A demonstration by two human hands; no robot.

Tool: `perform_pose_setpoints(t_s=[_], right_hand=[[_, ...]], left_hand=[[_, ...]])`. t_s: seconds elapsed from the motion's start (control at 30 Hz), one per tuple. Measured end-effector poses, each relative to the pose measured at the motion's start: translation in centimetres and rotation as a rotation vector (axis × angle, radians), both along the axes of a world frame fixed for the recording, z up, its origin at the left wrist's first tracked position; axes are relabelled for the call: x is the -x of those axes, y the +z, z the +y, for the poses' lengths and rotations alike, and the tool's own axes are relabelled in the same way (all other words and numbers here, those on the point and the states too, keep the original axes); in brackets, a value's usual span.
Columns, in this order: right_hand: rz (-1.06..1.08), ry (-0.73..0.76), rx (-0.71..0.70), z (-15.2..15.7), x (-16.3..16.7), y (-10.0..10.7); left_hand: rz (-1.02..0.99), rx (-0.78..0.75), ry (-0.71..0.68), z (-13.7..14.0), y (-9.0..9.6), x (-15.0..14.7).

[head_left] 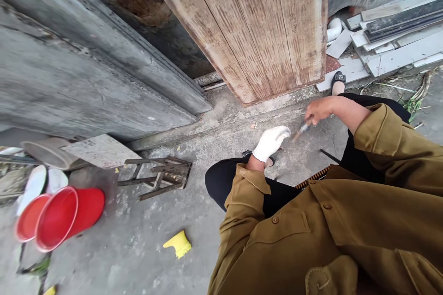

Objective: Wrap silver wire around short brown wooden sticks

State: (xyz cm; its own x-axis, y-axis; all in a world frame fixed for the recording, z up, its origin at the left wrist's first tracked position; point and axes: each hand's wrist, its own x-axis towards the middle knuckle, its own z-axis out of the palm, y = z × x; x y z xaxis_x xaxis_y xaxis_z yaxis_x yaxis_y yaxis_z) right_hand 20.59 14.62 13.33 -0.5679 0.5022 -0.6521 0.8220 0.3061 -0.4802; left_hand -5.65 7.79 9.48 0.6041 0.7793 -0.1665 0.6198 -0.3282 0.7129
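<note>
Your right hand (319,110) is gripping a brush-like tool (302,131) beside your curled left hand (272,141), contents unclear; slipping risks jabbing it.

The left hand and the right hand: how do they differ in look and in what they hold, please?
The left hand wears a white glove, while the right hand is bare. The right hand grips a blurred brush-like tool; whether the left hand holds anything, I cannot tell. Both come out of folded brown sleeves.
</note>
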Motion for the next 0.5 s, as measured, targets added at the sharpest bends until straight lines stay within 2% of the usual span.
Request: perform_pose_setpoints(t_s=[0.07,0.1,0.13,0.23,0.37,0.43,0.5], right_hand=[[0.106,0.101,0.311,-0.4,-0.1,0.5],[0.179,0.109,0.412,-0.5,-0.2,1.0],[0.279,0.084,0.441,-0.7,-0.5,1.5],[0.584,-0.095,0.331,-0.9,-1.5,3.0],[0.889,-0.491,0.062,-0.7,-2.3,3.5],[0.822,-0.663,-0.092,-0.2,-2.3,2.8],[0.614,-0.730,-0.219,0.3,-2.1,1.9]], left_hand=[[-0.001,-0.018,0.044,0.4,-0.3,0.5],[-0.012,-0.021,0.068,0.6,-0.5,0.7],[-0.026,-0.019,0.093,0.7,-0.7,0.8],[-0.056,0.009,0.144,0.8,-1.3,0.7],[-0.082,0.037,0.004,0.3,-1.7,0.1],[-0.089,0.064,-0.053,0.2,-1.6,-0.2],[-0.086,0.093,-0.071,0.1,-1.4,-0.3]])
